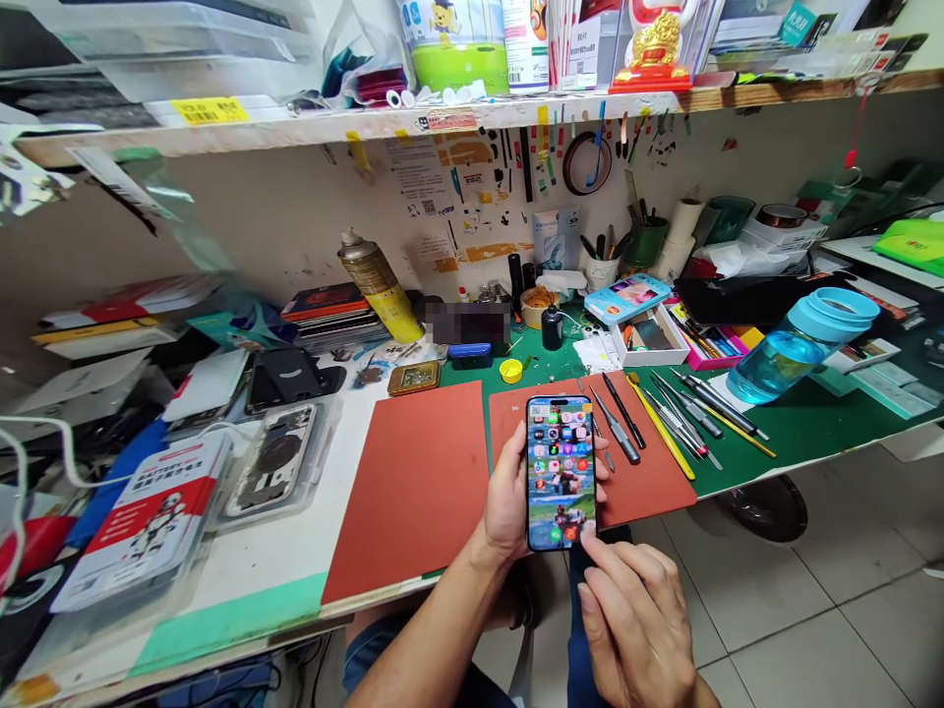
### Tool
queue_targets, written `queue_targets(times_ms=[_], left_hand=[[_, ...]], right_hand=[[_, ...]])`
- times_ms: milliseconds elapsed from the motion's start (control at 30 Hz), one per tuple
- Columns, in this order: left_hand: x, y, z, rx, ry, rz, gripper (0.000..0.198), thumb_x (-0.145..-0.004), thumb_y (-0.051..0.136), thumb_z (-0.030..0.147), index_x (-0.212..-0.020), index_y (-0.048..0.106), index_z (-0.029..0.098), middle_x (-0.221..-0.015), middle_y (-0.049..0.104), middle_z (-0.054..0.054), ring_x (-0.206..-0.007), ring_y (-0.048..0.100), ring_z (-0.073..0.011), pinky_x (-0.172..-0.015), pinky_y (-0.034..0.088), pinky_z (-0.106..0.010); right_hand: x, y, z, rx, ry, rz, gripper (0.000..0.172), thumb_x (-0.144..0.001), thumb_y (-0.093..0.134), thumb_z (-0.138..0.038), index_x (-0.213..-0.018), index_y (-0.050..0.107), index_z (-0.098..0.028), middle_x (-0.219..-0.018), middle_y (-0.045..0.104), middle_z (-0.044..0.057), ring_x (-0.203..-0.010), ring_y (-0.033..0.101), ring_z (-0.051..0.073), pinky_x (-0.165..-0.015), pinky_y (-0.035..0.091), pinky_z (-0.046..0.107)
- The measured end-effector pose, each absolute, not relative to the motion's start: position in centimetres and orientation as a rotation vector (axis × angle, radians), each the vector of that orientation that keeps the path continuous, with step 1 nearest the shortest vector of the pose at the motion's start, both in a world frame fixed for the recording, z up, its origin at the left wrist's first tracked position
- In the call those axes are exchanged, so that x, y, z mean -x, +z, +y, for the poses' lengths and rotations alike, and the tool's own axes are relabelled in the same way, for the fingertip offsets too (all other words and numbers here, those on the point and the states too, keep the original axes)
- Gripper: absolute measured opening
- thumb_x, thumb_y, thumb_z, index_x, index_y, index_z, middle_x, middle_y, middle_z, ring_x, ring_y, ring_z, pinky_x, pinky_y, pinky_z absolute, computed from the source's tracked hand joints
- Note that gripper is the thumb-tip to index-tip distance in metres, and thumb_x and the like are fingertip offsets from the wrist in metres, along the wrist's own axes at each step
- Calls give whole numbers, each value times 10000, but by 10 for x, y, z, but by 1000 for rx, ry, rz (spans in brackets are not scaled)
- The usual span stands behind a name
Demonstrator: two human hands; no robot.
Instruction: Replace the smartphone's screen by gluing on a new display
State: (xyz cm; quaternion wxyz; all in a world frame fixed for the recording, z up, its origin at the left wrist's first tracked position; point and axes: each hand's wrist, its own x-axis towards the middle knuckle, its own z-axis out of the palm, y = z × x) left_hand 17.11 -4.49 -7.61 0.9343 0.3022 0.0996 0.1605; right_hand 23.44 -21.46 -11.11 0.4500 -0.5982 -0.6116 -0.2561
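Observation:
A smartphone (560, 472) with a lit home screen of app icons over an outdoor picture is held upright in my left hand (507, 497). The fingers wrap behind it, and their tips show at its right edge. My right hand (634, 610) holds nothing; its index finger reaches to the phone's lower right corner, and whether it touches the glass I cannot tell. The other fingers are loosely bent. Behind the phone lies a red-brown mat (649, 487) with a grey pen-shaped tool (618, 433) and a black one (623, 411) on it.
Left of the phone lies a second red-brown mat (413, 482). Several tweezers (675, 418) rest on the green surface, beside a blue water bottle (800, 344). An opened phone part (272, 457) sits in a clear tray. A loaded shelf (295, 133) overhangs the bench.

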Motion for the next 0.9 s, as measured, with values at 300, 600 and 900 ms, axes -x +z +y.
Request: queue_targets(times_ms=[300,600,900], left_hand=[[-173,-72,-49,-554,362,235,766,-1036,446,681,-1444,637,61,-1127,792,-205,-965,782,-327,-877,603,-413],[-172,-71,-48,-570,354,259,769,-1002,509,698,-1410,652,62,-1131,795,-204,-972,783,-339,-888,610,-431],[-171,-70,-49,-547,354,277,745,-1020,481,683,-1399,658,66,-1138,795,-202,-1023,779,-356,-935,597,-456]], right_hand=[[-230,-100,-198,1714,-578,-1425,325,-1023,592,-212,-1294,661,-46,-1430,685,231,-1316,568,370,-1042,463,517],[-225,-93,-196,1590,-531,-1535,296,-1047,530,-247,-1244,690,-93,-1417,717,151,-1295,597,318,-1056,468,456],[-235,-96,-200,1757,-665,-1328,296,-1010,610,-202,-1269,667,-70,-1313,753,202,-1243,612,364,-1000,460,510]])
